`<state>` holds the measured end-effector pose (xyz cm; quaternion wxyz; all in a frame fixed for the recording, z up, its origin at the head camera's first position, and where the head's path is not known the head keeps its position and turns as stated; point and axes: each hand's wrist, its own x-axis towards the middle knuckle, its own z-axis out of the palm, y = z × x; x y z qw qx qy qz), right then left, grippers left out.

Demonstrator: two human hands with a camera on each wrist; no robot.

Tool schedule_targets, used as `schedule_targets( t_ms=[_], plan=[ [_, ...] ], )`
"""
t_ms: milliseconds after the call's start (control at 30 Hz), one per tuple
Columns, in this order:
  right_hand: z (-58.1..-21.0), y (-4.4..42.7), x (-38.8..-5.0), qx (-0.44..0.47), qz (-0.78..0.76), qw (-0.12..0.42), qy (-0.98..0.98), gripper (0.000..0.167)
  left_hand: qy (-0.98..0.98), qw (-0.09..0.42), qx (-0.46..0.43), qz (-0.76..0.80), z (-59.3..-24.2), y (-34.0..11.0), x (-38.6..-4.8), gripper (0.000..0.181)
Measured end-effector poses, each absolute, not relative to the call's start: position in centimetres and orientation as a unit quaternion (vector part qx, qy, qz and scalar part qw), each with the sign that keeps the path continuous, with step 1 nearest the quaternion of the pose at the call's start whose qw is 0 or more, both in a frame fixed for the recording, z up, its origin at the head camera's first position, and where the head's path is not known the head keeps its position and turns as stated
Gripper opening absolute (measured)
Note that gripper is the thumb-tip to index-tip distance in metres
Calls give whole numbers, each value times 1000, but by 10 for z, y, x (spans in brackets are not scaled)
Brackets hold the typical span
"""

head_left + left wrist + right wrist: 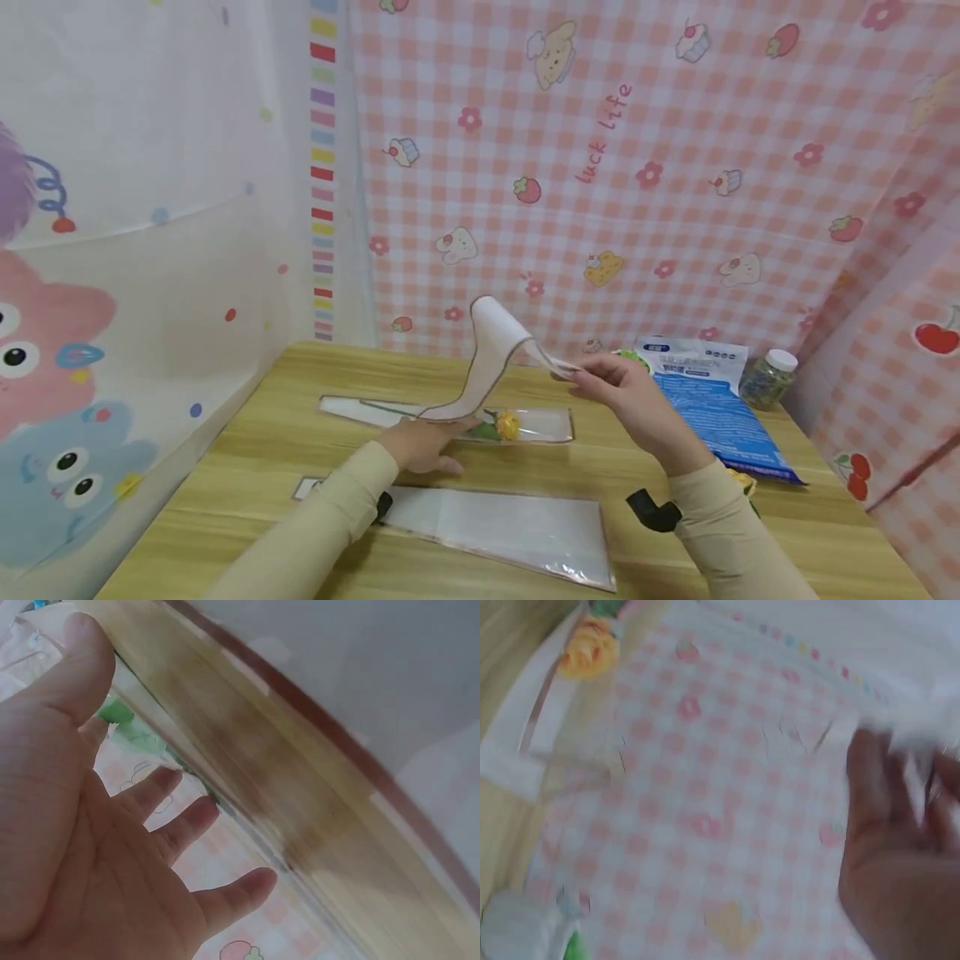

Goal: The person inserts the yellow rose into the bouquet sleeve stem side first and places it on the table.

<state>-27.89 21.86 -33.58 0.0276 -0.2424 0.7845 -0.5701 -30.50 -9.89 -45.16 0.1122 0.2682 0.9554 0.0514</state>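
My right hand (626, 396) is raised and pinches one end of a white, brown-edged flower sleeve (491, 346), which bends up in a curl. My left hand (423, 446), fingers extended and apart in the left wrist view, lies by the sleeve's other end. Beneath lies a clear-fronted sleeve (553, 425) holding a yellow artificial rose (508, 426) with green leaves and a stem. Whether the left fingers press on that lower sleeve cannot be told. The right wrist view is blurred, with the right hand (892, 825) at its right edge.
Another flat white sleeve (517, 529) lies nearer me, partly under my left forearm. To the right are a blue and white packet (723, 421), a white-capped jar (767, 382) and a green item (632, 360). More yellow petals (742, 480) show behind my right forearm. Checked cloth hangs behind.
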Motion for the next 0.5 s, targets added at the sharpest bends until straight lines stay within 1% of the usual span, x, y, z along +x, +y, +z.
schedule_targets(
  t_ms=[100,167,233,333,400,500],
  plan=[
    [-334,244,-269,-283,-511,54,810,21,959,125,246,64,-451,-98,-308,69],
    [-336,262,-264,-285,-456,65,841,15,958,127,243,77,-451,-96,-311,70],
    [-341,279,-260,-286,-409,80,863,14,957,119,252,85,-451,-93,-315,76],
    [-351,298,-253,-286,-377,124,872,13,953,119,265,85,-453,-90,-324,78],
    [-357,304,-249,-294,-372,148,868,13,953,118,268,80,-455,-88,-330,78],
    [-364,305,-243,-300,-377,170,860,13,953,120,267,78,-455,-88,-341,78]
  ],
)
